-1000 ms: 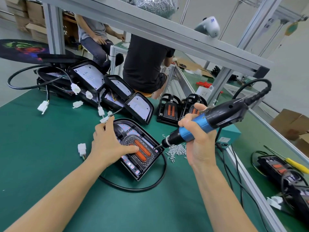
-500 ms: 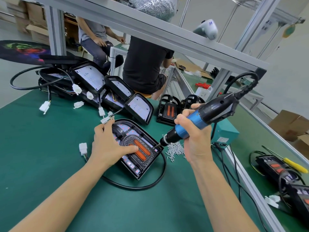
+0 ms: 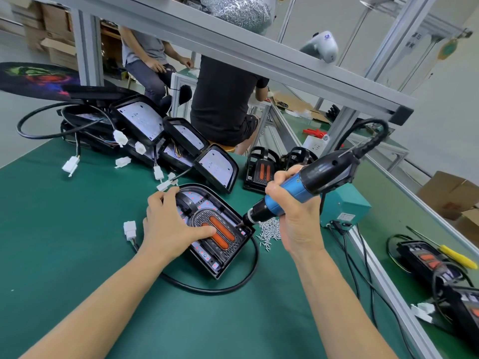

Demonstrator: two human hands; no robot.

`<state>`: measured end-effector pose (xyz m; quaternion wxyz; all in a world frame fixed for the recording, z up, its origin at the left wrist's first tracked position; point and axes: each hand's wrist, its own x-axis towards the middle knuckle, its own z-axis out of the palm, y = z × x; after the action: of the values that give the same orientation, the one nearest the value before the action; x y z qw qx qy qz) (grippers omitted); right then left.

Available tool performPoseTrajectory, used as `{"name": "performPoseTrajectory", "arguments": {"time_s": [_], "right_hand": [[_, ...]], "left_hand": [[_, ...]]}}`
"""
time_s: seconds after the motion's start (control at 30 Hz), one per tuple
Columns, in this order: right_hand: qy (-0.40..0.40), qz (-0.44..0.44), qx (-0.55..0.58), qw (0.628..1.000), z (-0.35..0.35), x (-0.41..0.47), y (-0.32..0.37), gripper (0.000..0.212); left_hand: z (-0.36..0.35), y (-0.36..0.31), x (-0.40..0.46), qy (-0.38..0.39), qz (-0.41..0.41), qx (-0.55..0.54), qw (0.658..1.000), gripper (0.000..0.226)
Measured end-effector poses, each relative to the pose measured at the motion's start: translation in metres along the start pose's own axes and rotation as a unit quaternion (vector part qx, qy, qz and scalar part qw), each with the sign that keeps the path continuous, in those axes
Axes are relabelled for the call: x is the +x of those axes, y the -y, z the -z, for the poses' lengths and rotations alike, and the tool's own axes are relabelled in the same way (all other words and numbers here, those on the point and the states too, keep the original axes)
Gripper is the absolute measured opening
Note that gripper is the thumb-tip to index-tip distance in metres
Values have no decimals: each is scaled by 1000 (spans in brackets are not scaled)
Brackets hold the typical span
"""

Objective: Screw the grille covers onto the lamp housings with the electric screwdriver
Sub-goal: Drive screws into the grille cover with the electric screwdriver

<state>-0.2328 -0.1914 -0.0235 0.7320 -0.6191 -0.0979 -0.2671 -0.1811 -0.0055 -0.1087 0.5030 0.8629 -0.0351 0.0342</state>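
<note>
A black lamp housing (image 3: 223,263) lies flat on the green mat, with a black grille cover (image 3: 223,229) bearing two orange strips seated in it. My left hand (image 3: 168,226) presses down on the housing's left side, thumb on the grille. My right hand (image 3: 293,213) grips the blue and black electric screwdriver (image 3: 305,187), tilted down to the left, its bit touching the grille's right edge. A pile of small silver screws (image 3: 269,230) lies just right of the housing.
Several open lamp housings (image 3: 181,141) with white connectors are stacked at the back left. Two spare grille covers (image 3: 261,167) stand behind the screws. A teal power box (image 3: 342,208) sits at the right, cables trailing. Two people sit beyond the bench frame.
The screwdriver has moved left and down, its bit going from just off the housing's right side onto the grille's right edge. My left hand has stayed on the housing.
</note>
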Motion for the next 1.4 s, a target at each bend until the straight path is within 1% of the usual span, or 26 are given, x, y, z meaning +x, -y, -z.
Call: {"name": "performPoseTrajectory", "arguments": {"time_s": [0.07,0.2,0.33,0.47,0.7,1.2,1.33,1.4], "right_hand": [[7,3,-9,1000,-2,0,-1,33],[6,9,-2,1000,-3,-1,-1,43],[-28,24,3,999,-2,-1,1,40],[-42,32,-5,999,4,1,7,45],[-57,22,-9,998,2,1,5,36],[-56,19,-24,998,3,2,4,35],[-48,20,-31,998,0,2,6,28],[-43,21,-39,998,-1,2,6,31]], "left_hand": [[1,1,0,4,12,4,1000,116],[1,4,0,6,22,0,1000,116],[1,3,0,3,25,11,1000,115],[1,3,1,4,29,14,999,115],[1,2,0,4,26,21,999,115],[-1,4,-1,-5,17,18,1000,115],[-2,4,0,-12,19,20,1000,118],[-2,4,0,-15,17,18,1000,115]]}}
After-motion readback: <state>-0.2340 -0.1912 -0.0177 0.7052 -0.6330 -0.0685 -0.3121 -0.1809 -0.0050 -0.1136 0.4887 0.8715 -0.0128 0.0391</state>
